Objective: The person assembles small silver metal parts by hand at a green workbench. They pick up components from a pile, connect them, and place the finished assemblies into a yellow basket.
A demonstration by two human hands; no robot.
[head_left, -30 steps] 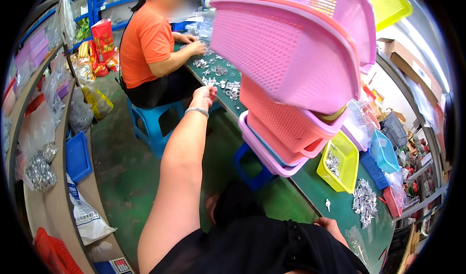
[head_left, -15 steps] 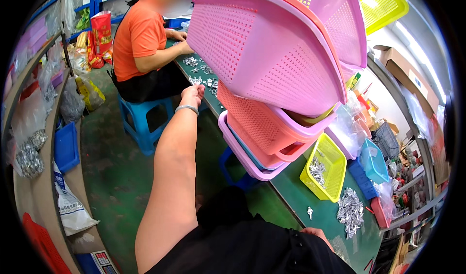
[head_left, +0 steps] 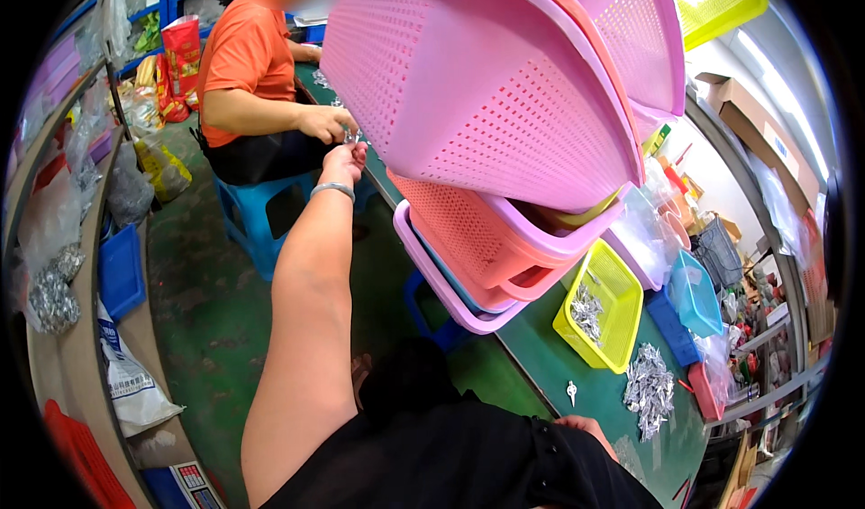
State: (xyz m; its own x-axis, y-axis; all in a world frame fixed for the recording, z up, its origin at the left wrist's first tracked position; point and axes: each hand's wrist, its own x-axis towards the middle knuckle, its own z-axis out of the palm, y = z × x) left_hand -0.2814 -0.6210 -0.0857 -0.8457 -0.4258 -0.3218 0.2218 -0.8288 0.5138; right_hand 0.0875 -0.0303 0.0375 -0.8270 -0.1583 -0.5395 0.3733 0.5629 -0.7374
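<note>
My left hand (head_left: 345, 163) reaches far forward on a straight arm, its fingers curled closed beside the stack of baskets. Right at its fingertips is a small silver metal piece (head_left: 351, 136), which a seated co-worker's hand (head_left: 326, 123) also meets. Whose fingers hold it, I cannot make out. Low on the right, part of my right hand (head_left: 590, 430) shows at the table's near edge, its fingers mostly hidden by black clothing. Beyond it lie a single silver metal part (head_left: 571, 393) and a heap of similar silver parts (head_left: 649, 392).
Stacked pink and orange plastic baskets (head_left: 505, 86) tower over the green table (head_left: 532, 347) and block part of it. A yellow basket (head_left: 622, 315) holds silver parts. The co-worker sits on a blue stool (head_left: 248, 225). Shelving (head_left: 63, 365) lines the left side.
My left hand has shifted slightly left and nearer the co-worker. The co-worker's hand has come from the table toward my fingertips. My right hand stays by the table edge.
</note>
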